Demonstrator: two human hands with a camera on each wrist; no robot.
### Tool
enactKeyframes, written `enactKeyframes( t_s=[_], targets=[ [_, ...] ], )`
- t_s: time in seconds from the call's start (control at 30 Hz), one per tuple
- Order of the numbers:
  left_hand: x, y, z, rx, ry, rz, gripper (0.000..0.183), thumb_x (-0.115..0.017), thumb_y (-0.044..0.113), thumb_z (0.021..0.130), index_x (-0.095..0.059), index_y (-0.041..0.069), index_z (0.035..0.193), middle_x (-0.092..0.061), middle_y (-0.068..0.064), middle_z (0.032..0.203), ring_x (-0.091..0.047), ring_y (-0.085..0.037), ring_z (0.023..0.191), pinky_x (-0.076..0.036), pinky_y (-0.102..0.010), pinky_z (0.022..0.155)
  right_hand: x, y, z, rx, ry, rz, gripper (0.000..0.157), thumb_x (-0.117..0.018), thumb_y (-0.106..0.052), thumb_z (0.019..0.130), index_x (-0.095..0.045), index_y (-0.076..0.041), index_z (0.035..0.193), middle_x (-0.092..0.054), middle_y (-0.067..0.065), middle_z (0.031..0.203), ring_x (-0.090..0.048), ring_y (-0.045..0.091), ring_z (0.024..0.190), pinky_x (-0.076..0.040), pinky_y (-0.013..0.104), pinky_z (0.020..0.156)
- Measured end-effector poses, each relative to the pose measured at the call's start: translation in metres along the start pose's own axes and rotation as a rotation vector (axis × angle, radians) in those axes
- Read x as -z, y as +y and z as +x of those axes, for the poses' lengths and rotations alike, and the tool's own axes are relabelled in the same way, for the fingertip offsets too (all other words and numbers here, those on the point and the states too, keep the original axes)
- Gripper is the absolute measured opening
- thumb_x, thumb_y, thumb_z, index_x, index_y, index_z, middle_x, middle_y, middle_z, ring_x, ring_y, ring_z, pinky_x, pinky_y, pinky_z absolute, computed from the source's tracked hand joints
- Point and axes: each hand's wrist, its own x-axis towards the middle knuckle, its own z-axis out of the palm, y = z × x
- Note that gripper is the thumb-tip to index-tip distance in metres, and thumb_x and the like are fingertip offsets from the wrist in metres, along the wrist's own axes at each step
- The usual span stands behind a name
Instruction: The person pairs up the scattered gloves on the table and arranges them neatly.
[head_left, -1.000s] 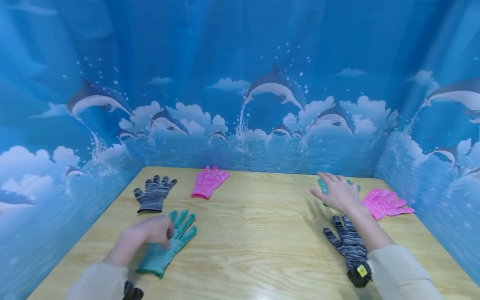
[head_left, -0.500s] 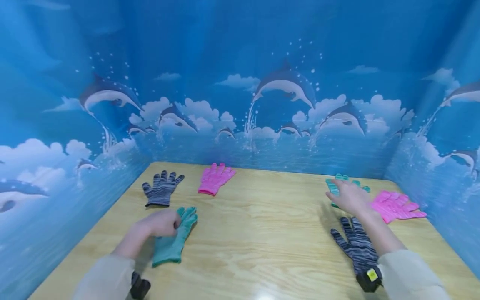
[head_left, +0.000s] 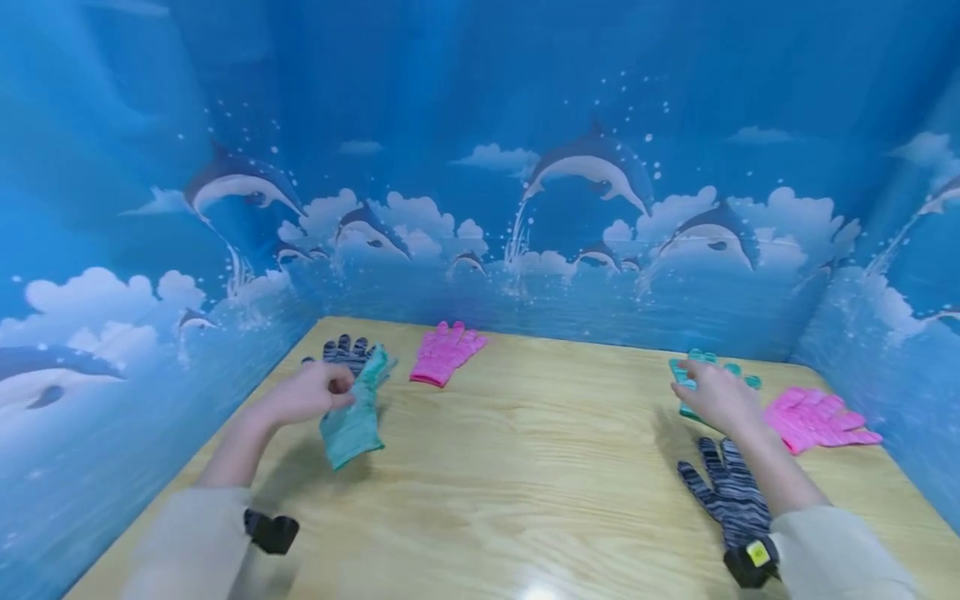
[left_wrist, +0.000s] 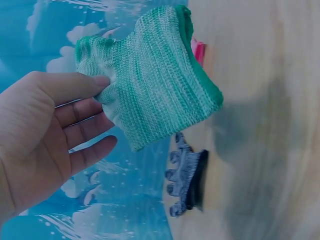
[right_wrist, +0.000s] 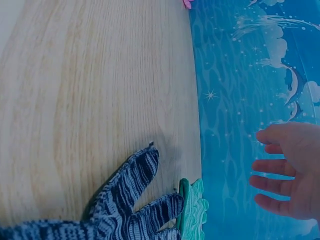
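Observation:
Between thumb and fingers my left hand point(head_left: 311, 392) pinches a green knitted glove point(head_left: 356, 421), raised off the table with its cuff hanging down. In the left wrist view the cuff of that glove point(left_wrist: 160, 80) fills the upper middle. Behind it lies a grey-black striped glove point(head_left: 347, 353), partly covered in the head view. My right hand point(head_left: 716, 393) hovers with fingers extended over a second green glove point(head_left: 686, 385), holding nothing. Below the right forearm a second striped glove point(head_left: 727, 492) lies flat; in the right wrist view this striped glove point(right_wrist: 125, 200) is close to the camera.
One pink glove point(head_left: 446, 354) lies near the table's back edge, another pink glove point(head_left: 813, 419) at the right. A blue curtain point(head_left: 480, 167) printed with dolphins surrounds the wooden table point(head_left: 525, 467) at the back and sides.
My left hand has lifted the left green glove from the table and carried it forward, towards the striped glove. My right hand stays above the other green glove. The view has swung slightly left.

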Motion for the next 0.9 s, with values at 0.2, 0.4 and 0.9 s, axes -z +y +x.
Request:
enactKeyframes(
  t_s=[0.2, 0.4, 0.9],
  targets=[
    [0.017, -0.005, -0.036, 0.098, 0.029, 0.077, 0.016, -0.060, 0.011, 0.088, -0.050, 0.009, 0.075, -0.039, 0.001, 0.062, -0.035, -0.013, 0.056, -0.030, -0.029, 0.051, -0.006, -0.025, 0.031, 0.022, 0.090, 0.035, 0.042, -0.052, -0.024, 0.092, -0.051, -0.001, 0.127, -0.063, 0.019, 0.107, -0.055, 0.020, 0.059, -0.038, 0.029, 0.042],
    [0.016, -0.008, -0.039, 0.104, 0.008, 0.107, 0.012, -0.060, 0.012, 0.087, -0.053, 0.010, 0.078, -0.042, 0.001, 0.062, -0.035, -0.011, 0.054, -0.030, -0.027, 0.051, 0.003, -0.013, 0.038, -0.027, 0.129, 0.073, 0.037, -0.051, -0.021, 0.092, -0.056, 0.003, 0.120, -0.063, 0.022, 0.101, -0.059, 0.024, 0.065, -0.040, 0.030, 0.044],
    [0.015, -0.003, -0.013, 0.058, 0.006, 0.112, 0.018, -0.060, 0.008, 0.086, -0.048, 0.009, 0.072, -0.039, 0.000, 0.060, -0.036, -0.013, 0.054, -0.031, -0.029, 0.050, 0.030, 0.035, 0.034, -0.173, 0.074, 0.044, 0.040, -0.050, -0.022, 0.093, -0.053, 0.004, 0.123, -0.057, 0.027, 0.114, -0.058, 0.040, 0.089, -0.047, 0.042, 0.059]
  ],
)
